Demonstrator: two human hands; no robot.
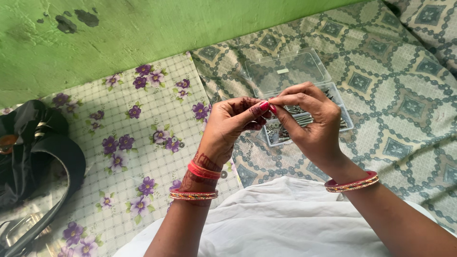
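Note:
My left hand (228, 127) and my right hand (309, 121) meet fingertip to fingertip above a clear plastic box (345, 116) of metal screws and washers. The thumbs and forefingers pinch together at a very small part between them; it is too small to make out. Both wrists wear red and gold bangles. The box's clear lid (285, 71) lies open behind it. A few loose washers (247, 150) rest on the patterned bedspread under my left hand.
A black handbag (33, 157) with a strap sits at the left on a white sheet with purple flowers (143, 138). A green wall (143, 28) runs along the back. White cloth (276, 219) covers my lap.

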